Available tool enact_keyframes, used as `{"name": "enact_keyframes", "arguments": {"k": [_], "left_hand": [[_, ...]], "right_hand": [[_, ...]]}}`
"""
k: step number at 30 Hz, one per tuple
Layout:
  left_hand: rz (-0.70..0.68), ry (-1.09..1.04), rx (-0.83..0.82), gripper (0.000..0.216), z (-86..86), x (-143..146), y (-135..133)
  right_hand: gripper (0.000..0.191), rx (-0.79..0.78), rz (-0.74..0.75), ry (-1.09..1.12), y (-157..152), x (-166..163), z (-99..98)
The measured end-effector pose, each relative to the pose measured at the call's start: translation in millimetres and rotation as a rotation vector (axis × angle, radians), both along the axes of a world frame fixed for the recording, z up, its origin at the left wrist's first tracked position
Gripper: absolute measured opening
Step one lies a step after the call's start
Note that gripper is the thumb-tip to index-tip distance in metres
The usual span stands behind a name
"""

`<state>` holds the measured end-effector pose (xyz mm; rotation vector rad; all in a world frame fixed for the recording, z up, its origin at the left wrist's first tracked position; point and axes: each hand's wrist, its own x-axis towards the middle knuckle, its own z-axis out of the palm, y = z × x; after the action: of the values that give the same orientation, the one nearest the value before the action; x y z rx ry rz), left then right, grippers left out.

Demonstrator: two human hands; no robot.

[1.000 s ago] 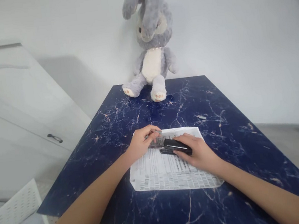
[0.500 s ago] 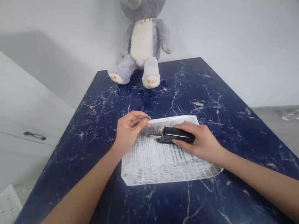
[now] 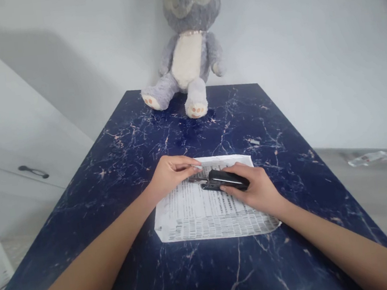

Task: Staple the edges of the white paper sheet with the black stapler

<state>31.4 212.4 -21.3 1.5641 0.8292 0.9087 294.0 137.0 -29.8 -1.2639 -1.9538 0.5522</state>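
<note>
Lying nearest, just short of both sets of fingers, the printed sheet [image 3: 202, 217] is resting flat on the dark blue marbled table [image 3: 132, 138]. The right hand [image 3: 259, 191] is gripping the black stapler [image 3: 226, 179] from its rear, fingers curled round the body and pressing it onto the paper. The left hand [image 3: 169, 174] is pinching a small silvery piece [image 3: 197, 167] between thumb and forefinger, right beside the stapler's metal front end, which is pointing toward those fingertips. Doing this well probably means holding the stapler dead steady and bringing the pinch in square with the metal rail, not at a slant. Beyond the fingers, a small pale scrap [image 3: 254, 141] is lying off to the right, and a grey plush rabbit [image 3: 189, 56] is sitting at the far edge.
</note>
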Motion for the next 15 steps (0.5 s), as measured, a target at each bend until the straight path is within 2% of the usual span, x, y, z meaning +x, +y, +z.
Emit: {"name": "enact_keyframes", "arguments": {"k": [5,8,13,15], "left_hand": [[-0.038,0.009,0.017,0.023,7.5,-1.3,-2.6],[-0.025,0.040,0.129,0.015,7.6,0.1,-4.3],[-0.123,0.179,0.368,0.016,6.4,1.8,-6.1],[-0.123,0.203,0.361,0.020,8.0,2.1,-6.8]], "right_hand": [[0.025,-0.034,-0.003,-0.001,-0.2,-0.9,2.1],[0.025,-0.053,-0.008,0.005,0.0,-0.7,2.3],[0.026,-0.060,-0.005,-0.015,-0.5,0.4,2.6],[0.025,-0.063,-0.004,-0.016,-0.9,0.5,2.8]]}}
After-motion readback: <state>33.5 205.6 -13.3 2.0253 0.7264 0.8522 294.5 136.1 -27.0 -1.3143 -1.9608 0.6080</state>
